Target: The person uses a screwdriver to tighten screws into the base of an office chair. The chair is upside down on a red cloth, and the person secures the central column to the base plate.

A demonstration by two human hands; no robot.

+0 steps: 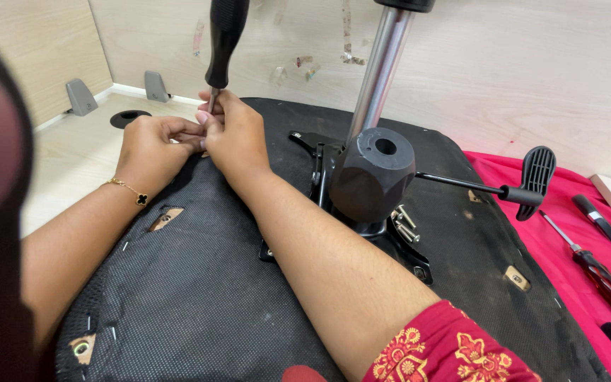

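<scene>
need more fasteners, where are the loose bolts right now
In the head view, the loose bolts lie right of centre on the black metal mechanism plate, just right of the dark knob-shaped housing at the foot of the chrome column.

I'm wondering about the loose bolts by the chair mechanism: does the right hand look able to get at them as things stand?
Probably yes. The bolts lie uncovered on the black plate beside the right forearm, with nothing over them. But the right hand is busy, pinching at the screwdriver tip with the left hand.

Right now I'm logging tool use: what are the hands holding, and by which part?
Both hands, the left hand and right hand, pinch the metal shank of a black-handled screwdriver near its tip, over the upturned chair seat. Nobody grips the handle.
</scene>
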